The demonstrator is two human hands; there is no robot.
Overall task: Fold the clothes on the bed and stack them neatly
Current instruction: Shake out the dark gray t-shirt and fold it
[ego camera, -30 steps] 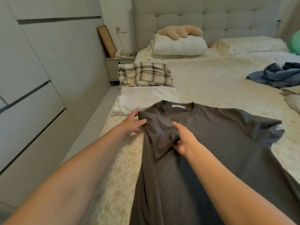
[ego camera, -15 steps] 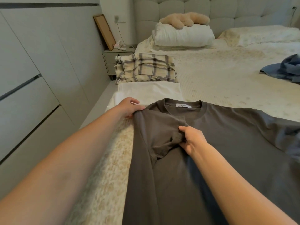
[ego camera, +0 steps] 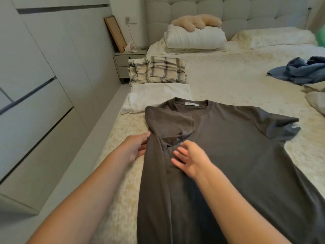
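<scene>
The grey T-shirt (ego camera: 237, 155) hides the left hand's (ego camera: 135, 148) fingertips; its hem runs off-frame.

At the head of the bed you see a tufted grey headboard (ego camera: 228, 11). A white pillow (ego camera: 195, 38) lies before it, and a tan plush toy (ego camera: 195, 21) rests on top of that pillow. To your left stands a grey nightstand (ego camera: 123, 63) with two drawers, small items on its top too blurred to name. A wooden frame (ego camera: 115, 33) leans against the wall behind it, just beside a wall socket (ego camera: 127, 19) with a cord hanging down. Pale wardrobe doors (ego camera: 44, 76) fill your left side.
</scene>
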